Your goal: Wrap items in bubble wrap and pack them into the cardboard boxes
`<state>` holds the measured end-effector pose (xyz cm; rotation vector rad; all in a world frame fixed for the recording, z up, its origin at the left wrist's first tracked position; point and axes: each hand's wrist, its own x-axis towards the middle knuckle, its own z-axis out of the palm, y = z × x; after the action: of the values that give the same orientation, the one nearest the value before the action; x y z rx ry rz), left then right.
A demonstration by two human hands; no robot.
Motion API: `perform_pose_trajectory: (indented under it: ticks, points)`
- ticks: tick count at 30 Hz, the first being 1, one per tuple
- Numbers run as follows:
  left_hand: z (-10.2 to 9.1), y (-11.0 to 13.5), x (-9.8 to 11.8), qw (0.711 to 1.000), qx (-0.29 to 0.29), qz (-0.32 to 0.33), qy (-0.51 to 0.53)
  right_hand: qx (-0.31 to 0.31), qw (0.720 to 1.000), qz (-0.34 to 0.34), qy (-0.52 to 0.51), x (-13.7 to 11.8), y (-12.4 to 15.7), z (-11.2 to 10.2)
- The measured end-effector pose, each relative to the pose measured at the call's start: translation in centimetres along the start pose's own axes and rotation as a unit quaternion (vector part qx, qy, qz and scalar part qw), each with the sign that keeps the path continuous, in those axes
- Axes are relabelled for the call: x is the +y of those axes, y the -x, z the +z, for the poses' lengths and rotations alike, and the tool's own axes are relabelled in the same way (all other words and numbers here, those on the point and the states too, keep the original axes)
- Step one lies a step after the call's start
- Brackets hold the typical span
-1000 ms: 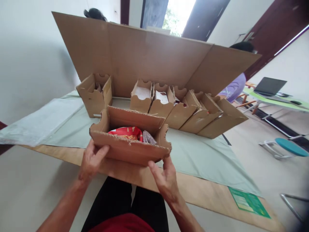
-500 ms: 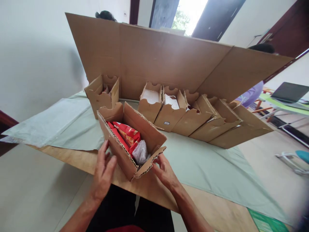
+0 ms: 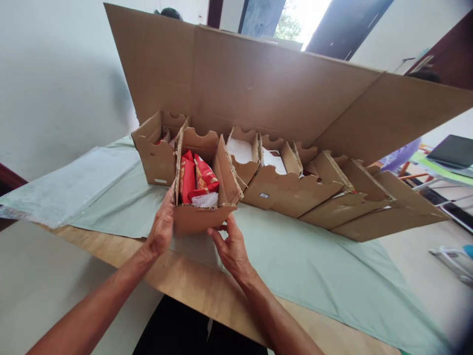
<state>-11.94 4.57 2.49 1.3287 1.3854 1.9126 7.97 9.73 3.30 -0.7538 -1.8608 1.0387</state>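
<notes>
Between my two hands is an open cardboard box [image 3: 203, 219] with its low front toward me. Inside it lie red printed packets [image 3: 195, 177] and a piece of bubble wrap [image 3: 205, 199]. My left hand [image 3: 162, 224] presses along the box's left side, its fingers partly hidden behind the wall. At the lower right front corner my right hand [image 3: 231, 244] grips the box, thumb at the front, with some fingers out of sight underneath or behind. Close behind on the left stands another cardboard box [image 3: 155, 158] with reddish contents.
Several cardboard boxes [image 3: 281, 192] stand in a row to the right, some leaning. A tall cardboard panel [image 3: 251, 84] rises behind them. Clear plastic sheets [image 3: 84, 182] lie left on the green cloth [image 3: 295, 266]. The wooden table edge [image 3: 177, 276] is nearest me.
The box has moved away from me toward the back row and turned so its front faces me. Both hands moved forward with it, the left closing onto its side.
</notes>
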Motion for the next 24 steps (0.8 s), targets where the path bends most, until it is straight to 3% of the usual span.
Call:
perform_pose_trajectory:
  ticks: [4,6,8,11,15,19,24]
  points:
    - [-0.3,-6.1,-2.1,0.996,0.012,-0.064,0.053,0.038,0.999,-0.008,0.026,0.9,-3.9,1.9]
    - [-0.2,-7.8,-2.4,0.991,0.012,-0.116,0.059,0.053,0.997,0.0,0.064,1.8,-5.3,2.0]
    - [-0.3,-7.7,-2.1,0.989,0.009,-0.137,0.061,0.046,0.993,0.011,0.105,2.9,-5.8,1.8]
    - [-1.1,-5.2,-1.4,0.992,-0.032,-0.116,0.047,0.001,0.985,0.013,0.172,4.5,-4.8,1.2]
    - [-1.6,-3.2,-1.3,0.986,-0.07,-0.133,-0.076,-0.024,0.969,-0.011,0.245,5.8,-3.2,1.0]
    - [-0.5,-5.5,-2.3,0.977,-0.039,-0.117,-0.175,-0.025,0.971,-0.016,0.239,6.0,-3.1,1.0]
    - [0.9,-9.5,-4.1,0.968,-0.008,-0.109,-0.227,-0.035,0.971,-0.018,0.235,5.7,-3.3,0.9]
